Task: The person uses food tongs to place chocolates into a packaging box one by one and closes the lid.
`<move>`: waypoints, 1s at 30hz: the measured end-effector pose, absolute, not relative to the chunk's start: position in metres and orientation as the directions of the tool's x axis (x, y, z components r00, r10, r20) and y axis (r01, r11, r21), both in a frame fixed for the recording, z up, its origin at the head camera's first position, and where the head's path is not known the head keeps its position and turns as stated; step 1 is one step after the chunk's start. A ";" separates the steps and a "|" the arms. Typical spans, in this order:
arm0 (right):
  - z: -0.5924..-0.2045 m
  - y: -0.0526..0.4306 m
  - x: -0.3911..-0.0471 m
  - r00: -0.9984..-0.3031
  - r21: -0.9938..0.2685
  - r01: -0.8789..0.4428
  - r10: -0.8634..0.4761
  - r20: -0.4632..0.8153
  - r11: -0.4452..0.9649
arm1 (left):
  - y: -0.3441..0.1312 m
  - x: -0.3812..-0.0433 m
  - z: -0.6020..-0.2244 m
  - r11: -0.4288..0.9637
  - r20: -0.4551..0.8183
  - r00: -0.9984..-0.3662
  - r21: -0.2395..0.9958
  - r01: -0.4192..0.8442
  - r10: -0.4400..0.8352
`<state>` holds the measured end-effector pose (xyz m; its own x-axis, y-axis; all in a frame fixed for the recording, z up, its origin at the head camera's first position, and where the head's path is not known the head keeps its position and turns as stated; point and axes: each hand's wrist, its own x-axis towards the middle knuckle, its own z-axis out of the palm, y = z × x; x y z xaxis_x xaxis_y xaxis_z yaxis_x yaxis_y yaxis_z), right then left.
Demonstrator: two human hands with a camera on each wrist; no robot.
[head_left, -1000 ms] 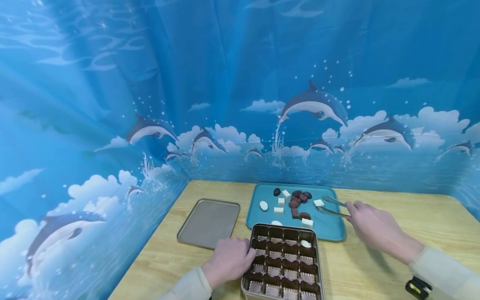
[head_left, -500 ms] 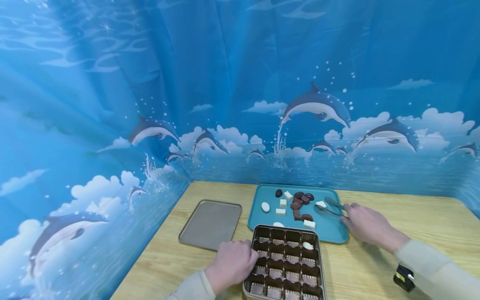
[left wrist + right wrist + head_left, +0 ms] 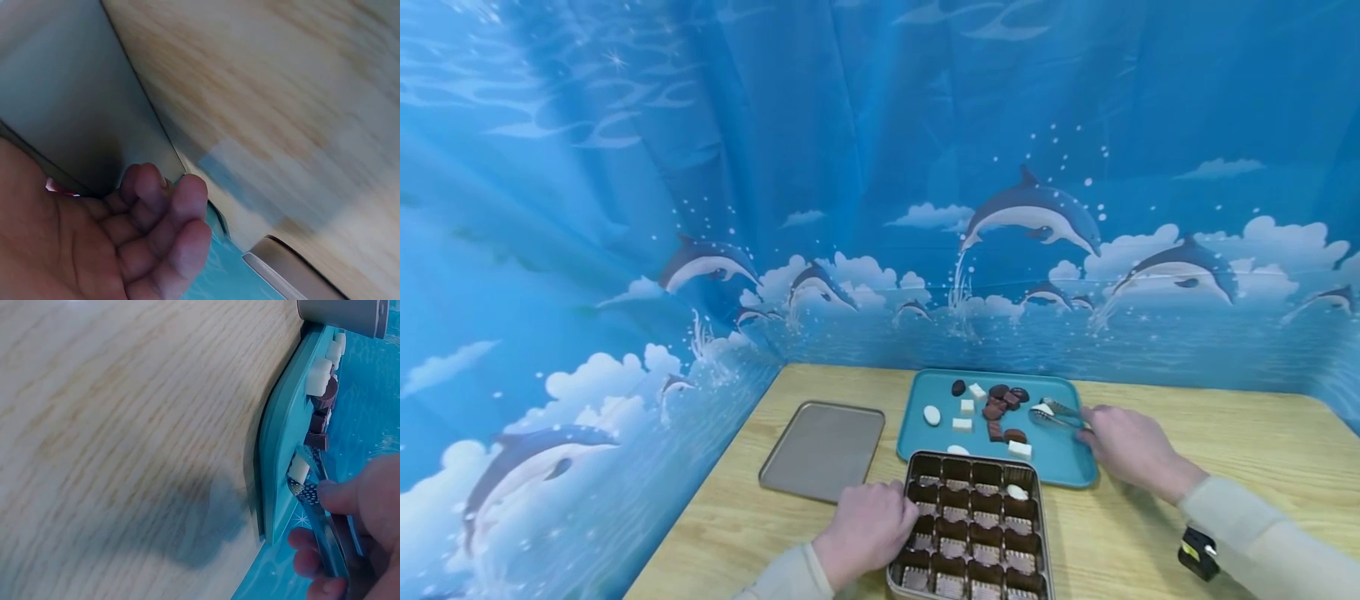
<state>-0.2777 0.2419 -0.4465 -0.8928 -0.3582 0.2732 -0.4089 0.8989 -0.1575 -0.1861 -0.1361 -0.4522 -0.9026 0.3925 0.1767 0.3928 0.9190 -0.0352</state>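
My left hand [image 3: 868, 529] holds the left rim of a metal tin [image 3: 1043, 533] fitted with a dark brown compartment insert. One white oval candy [image 3: 1017, 492] sits in its far right compartment; the other visible compartments hold nothing. In the left wrist view, bent fingers [image 3: 187, 200] lie beside the tin's outer wall [image 3: 81, 100]. Metal tongs [image 3: 1062, 413] are gripped in my right hand [image 3: 1127, 442]. Their perforated tips stand on either side of a white chocolate piece [image 3: 299, 469] at the right part of the teal tray [image 3: 917, 454], right at its sides.
Several brown chocolates [image 3: 995, 410] lie mid-tray, with white pieces [image 3: 962, 424] around them. A flat grey-brown metal lid or tray [image 3: 823, 450] lies left of the tin on the wooden table [image 3: 737, 508]. A blue dolphin-print curtain [image 3: 850, 167] hangs behind.
My right hand has moved slightly left with the tongs, and their tips have drawn closer together around the white piece. The left hand has stayed at the tin.
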 end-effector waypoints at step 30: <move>-0.405 0.235 -0.230 -0.845 -0.097 -0.440 -0.375 0.381 0.893 | -0.135 -0.187 -0.453 0.918 0.205 -0.897 -0.022 0.397 0.393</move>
<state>-0.2304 0.2349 -0.4049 -0.8451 -0.3747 0.3812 -0.4397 0.8929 -0.0970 -0.1869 -0.1348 -0.4534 -0.8965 0.3926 0.2053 0.3968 0.9176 -0.0221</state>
